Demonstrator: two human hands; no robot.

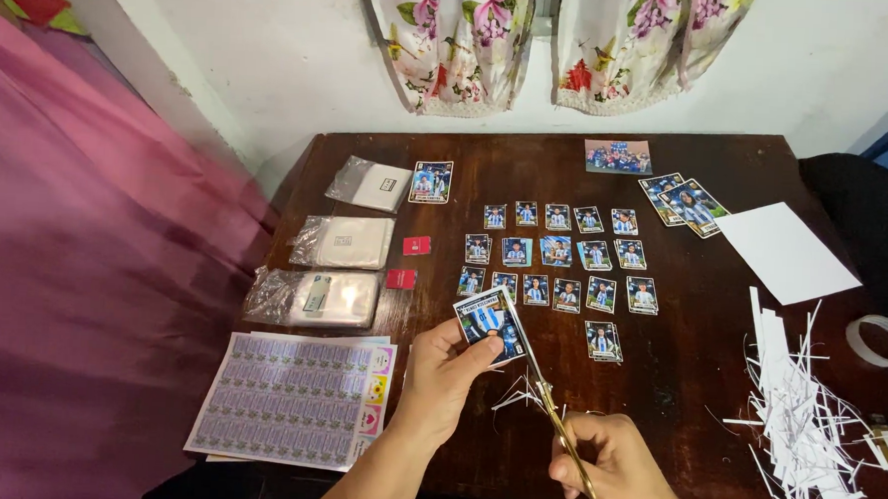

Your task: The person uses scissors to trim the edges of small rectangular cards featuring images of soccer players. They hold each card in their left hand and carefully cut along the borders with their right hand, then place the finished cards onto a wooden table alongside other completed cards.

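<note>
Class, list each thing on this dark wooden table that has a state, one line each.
Left hand: gripping the picture card.
Right hand: gripping gold scissors, blades open at the card's edge.
Three clear plastic bags: flat, filled.
White paper strips: cut, piled.
White tape roll: lying flat.

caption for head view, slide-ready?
Left hand holds a card while right hand trims it with scissors over a table.

Left hand [441,371] raised, fingers pinched; right hand [614,467] lower, fingers curled shut.
</note>
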